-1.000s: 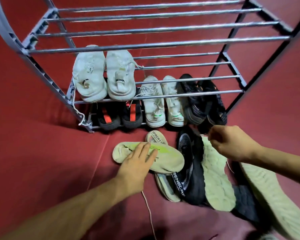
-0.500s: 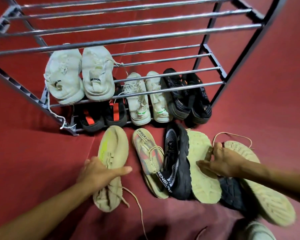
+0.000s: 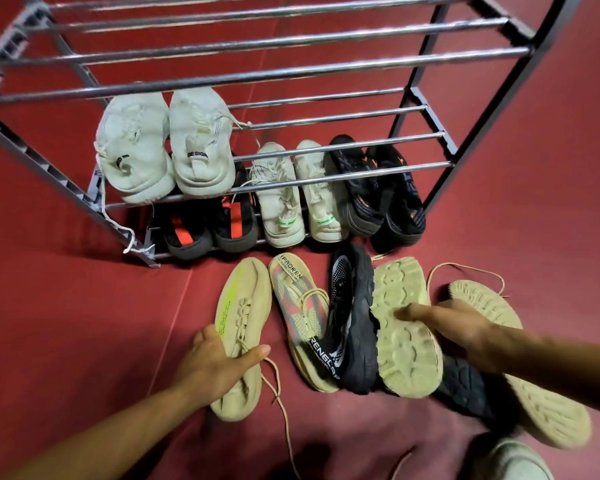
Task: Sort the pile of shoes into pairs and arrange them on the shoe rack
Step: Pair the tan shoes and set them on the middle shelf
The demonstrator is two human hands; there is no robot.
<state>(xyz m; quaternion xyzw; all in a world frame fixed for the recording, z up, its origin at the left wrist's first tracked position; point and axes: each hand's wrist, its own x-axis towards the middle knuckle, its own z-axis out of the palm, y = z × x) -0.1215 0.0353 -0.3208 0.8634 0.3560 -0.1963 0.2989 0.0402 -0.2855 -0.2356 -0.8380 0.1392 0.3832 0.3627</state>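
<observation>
My left hand (image 3: 215,363) grips the heel half of a beige sneaker with a neon-yellow stripe (image 3: 243,306), which lies upright on the red floor. Right of it lie a beige and red sneaker (image 3: 300,306) and a black sneaker with a thick beige sole (image 3: 350,323) on its side. My right hand (image 3: 454,327) holds that black sneaker's beige sole (image 3: 402,348) at its right edge. A second black sneaker with a beige sole (image 3: 520,375) lies sole-up under my right forearm. The metal shoe rack (image 3: 243,79) stands behind the pile.
On the rack sit white sneakers (image 3: 163,147) on a middle shelf, and black slip-ons with red tabs (image 3: 208,230), pale sneakers (image 3: 302,199) and black shoes (image 3: 378,192) on the bottom shelf. Loose laces trail on the floor. A pale shoe toe (image 3: 506,459) shows at the bottom right.
My left hand turned the beige yellow-striped sneaker from lying across the pile to pointing at the rack, left of the others. My right hand moved down onto the black sneaker's beige sole.
</observation>
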